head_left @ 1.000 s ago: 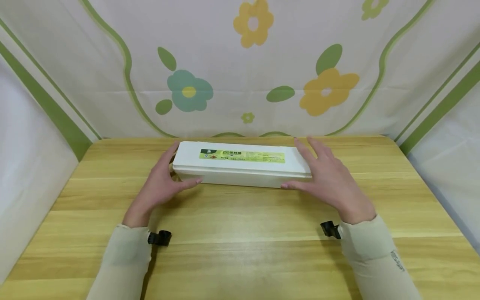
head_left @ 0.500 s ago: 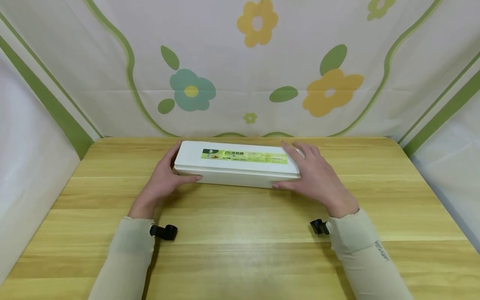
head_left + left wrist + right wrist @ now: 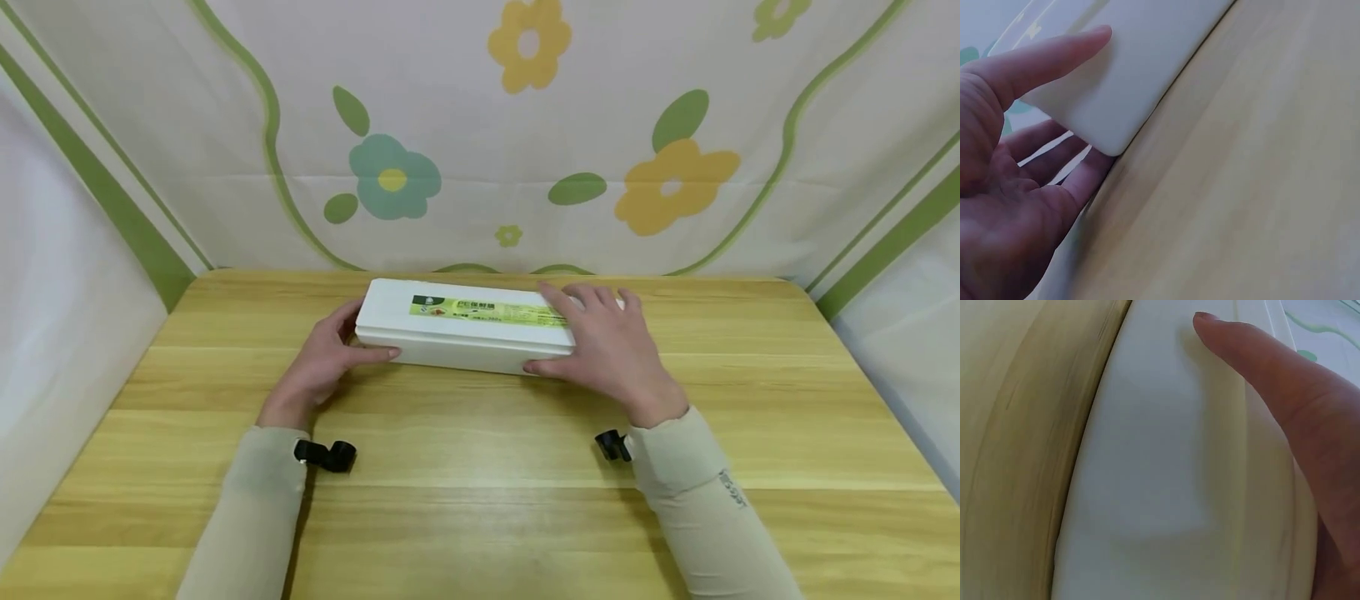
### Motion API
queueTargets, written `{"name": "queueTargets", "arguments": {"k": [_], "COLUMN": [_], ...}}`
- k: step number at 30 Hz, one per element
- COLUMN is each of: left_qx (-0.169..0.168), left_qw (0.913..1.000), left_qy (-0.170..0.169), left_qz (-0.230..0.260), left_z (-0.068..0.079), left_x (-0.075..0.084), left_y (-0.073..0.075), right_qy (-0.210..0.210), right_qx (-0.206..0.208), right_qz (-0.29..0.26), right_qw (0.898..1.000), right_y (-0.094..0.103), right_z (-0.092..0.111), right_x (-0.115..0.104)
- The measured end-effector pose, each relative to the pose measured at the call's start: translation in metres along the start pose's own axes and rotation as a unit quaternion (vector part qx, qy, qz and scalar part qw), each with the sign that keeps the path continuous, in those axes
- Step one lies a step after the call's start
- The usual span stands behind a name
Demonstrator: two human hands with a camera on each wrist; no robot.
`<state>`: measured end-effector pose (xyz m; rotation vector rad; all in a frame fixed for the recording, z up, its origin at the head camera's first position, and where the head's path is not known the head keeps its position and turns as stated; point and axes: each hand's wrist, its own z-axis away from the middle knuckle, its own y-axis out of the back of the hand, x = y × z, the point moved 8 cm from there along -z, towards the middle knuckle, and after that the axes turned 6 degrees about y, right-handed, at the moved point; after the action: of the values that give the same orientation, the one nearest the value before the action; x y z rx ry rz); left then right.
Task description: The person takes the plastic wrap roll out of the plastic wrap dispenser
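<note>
A long white cling film box (image 3: 465, 354) with a green and yellow label (image 3: 480, 309) lies lengthwise near the table's back edge. At its left end is my left hand (image 3: 318, 362), thumb along the front face and fingers reaching behind. The left wrist view shows that thumb (image 3: 1054, 59) on the white side and fingertips tucked behind the lower corner. My right hand (image 3: 611, 354) grips the box toward its right end, fingers over the lid and thumb against the front. It covers the label's right tip. In the right wrist view the thumb (image 3: 1260, 356) lies across the lid's edge.
The wooden table (image 3: 480, 483) spreads out in front of the box. Behind stands a white cloth backdrop (image 3: 465, 108) printed with flowers, with cloth sides left and right. A small black camera mount sits on each sleeve cuff.
My right hand has slid leftward along the box, from its right end onto the label's edge. My left hand stays at the left end. The head view has shifted slightly.
</note>
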<state>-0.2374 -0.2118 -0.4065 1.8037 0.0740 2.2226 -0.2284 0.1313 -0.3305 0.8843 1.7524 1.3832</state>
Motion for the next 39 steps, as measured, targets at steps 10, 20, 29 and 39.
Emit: {"name": "queueTargets", "arguments": {"k": [10, 20, 29, 39], "left_qx": [-0.026, -0.061, -0.074, -0.08], "left_qw": [0.9989, 0.9959, 0.9943, 0.9936], "left_qy": [-0.013, -0.012, -0.001, -0.002], "left_qz": [0.036, 0.066, 0.077, 0.08], "left_z": [-0.003, -0.006, -0.011, -0.011], "left_x": [-0.003, -0.005, -0.009, -0.007], "left_y": [0.009, 0.011, 0.009, 0.008], "right_qy": [0.019, 0.058, 0.072, 0.077], "right_qx": [-0.005, -0.007, -0.025, -0.011], "right_qz": [-0.03, -0.036, 0.024, 0.053], "right_qw": [0.999, 0.998, 0.997, 0.996], "right_y": [-0.002, -0.005, -0.013, -0.019], "right_z": [-0.013, -0.033, -0.047, -0.06], "right_x": [-0.016, -0.049, -0.078, -0.093]}}
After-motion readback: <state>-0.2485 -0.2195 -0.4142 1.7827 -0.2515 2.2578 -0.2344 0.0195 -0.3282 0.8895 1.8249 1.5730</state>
